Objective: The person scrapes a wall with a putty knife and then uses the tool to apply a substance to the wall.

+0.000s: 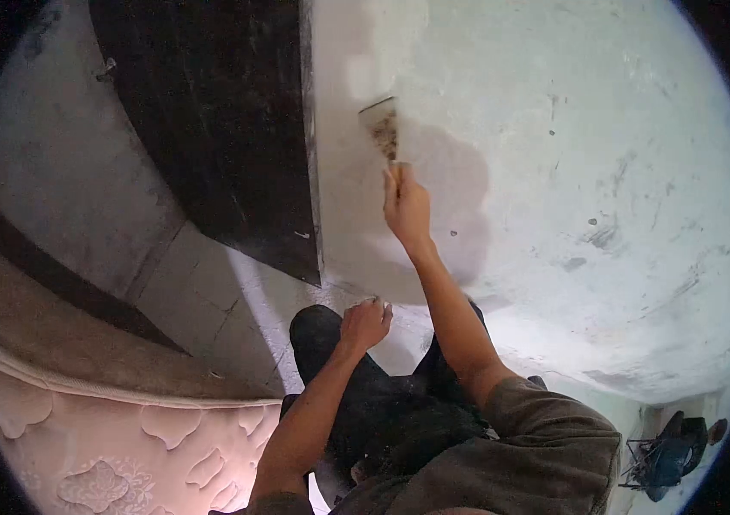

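My right hand point(408, 206) is wrapped round the handle of a putty knife point(379, 120), held up in front of the pale wall point(536, 103). Its wide blade points upward and is stained brown near the handle, with its edge close to the wall surface. My left hand point(366, 324) is curled closed beside my bent knee point(315, 330); whatever is inside its fingers, if anything, I cannot make out. A shadow of my right arm falls across the wall.
A dark door point(210, 112) stands left of the wall, above a tiled floor point(202, 275). At the lower left is a pink quilted mattress point(124, 446). Dark marks and small holes dot the wall. A black object point(674, 451) is at the lower right.
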`<state>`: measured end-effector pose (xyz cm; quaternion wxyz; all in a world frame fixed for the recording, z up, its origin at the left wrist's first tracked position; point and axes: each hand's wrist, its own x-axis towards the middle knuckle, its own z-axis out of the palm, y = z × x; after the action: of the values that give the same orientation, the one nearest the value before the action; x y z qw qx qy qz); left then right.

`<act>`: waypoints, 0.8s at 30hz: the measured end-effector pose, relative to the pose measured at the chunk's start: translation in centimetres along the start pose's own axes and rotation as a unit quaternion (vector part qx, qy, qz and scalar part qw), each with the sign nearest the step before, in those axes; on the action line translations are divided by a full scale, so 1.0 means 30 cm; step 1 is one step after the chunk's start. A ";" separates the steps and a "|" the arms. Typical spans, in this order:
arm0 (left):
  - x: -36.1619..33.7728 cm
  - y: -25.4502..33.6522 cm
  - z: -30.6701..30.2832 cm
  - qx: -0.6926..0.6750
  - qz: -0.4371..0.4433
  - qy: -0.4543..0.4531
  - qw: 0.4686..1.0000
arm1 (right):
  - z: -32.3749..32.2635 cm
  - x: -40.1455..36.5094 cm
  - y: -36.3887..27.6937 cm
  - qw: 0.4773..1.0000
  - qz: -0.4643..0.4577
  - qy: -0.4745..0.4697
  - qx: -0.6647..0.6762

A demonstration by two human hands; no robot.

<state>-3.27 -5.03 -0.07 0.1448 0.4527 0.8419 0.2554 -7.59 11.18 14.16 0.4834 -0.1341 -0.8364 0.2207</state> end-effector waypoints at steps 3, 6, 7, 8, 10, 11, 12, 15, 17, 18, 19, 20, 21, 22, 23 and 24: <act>-0.008 0.005 -0.016 0.009 -0.003 -0.006 1.000 | -0.001 -0.021 0.004 0.996 0.061 0.049 0.037; -0.008 0.007 -0.026 0.007 -0.009 0.001 1.000 | 0.026 -0.028 0.015 0.997 0.064 0.040 0.029; -0.006 0.007 -0.028 0.004 -0.007 -0.002 1.000 | 0.032 -0.033 0.026 0.999 0.037 -0.009 0.003; -0.008 0.011 -0.027 0.005 -0.005 -0.003 1.000 | 0.031 -0.042 0.037 0.999 0.039 -0.007 0.002; -0.011 0.019 -0.039 -0.003 0.009 0.008 1.000 | 0.025 -0.041 0.019 0.998 0.052 0.043 0.016; -0.008 0.014 -0.036 -0.005 0.007 0.011 1.000 | 0.037 -0.039 0.019 0.998 0.050 0.040 0.017; -0.006 0.012 -0.031 -0.004 0.001 0.011 1.000 | 0.053 -0.046 0.026 0.997 0.057 0.045 0.025; -0.008 0.025 -0.029 0.004 -0.007 -0.006 1.000 | 0.081 -0.064 0.044 0.998 0.054 0.035 0.019; -0.008 0.014 -0.036 0.013 -0.014 -0.017 1.000 | 0.092 -0.068 0.035 0.999 0.040 0.018 0.012; -0.006 0.008 -0.029 0.010 -0.003 0.006 1.000 | 0.087 -0.074 0.021 0.996 0.072 0.039 0.045; -0.005 0.004 -0.018 0.004 0.009 0.027 1.000 | 0.083 -0.076 0.010 0.990 0.103 0.058 0.075; -0.003 -0.002 -0.008 0.002 0.007 0.029 1.000 | 0.097 -0.081 0.020 0.990 0.102 0.056 0.076; -0.003 -0.002 -0.010 0.005 -0.003 0.014 1.000 | 0.113 -0.085 0.028 0.997 0.062 0.029 0.043; -0.002 -0.001 -0.013 0.009 -0.013 -0.003 1.000 | 0.123 -0.090 0.040 1.000 0.024 0.004 0.009; -0.004 0.003 -0.013 0.010 -0.012 -0.004 1.000 | 0.122 -0.102 0.054 1.000 0.025 0.005 0.009; -0.009 0.012 -0.024 0.011 -0.009 -0.009 1.000 | 0.106 -0.105 0.037 0.998 0.052 0.022 0.035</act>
<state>-3.21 -5.31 0.72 0.1499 0.4492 0.8473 0.2403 -8.79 9.99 9.86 0.4943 -0.1650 -0.8091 0.2718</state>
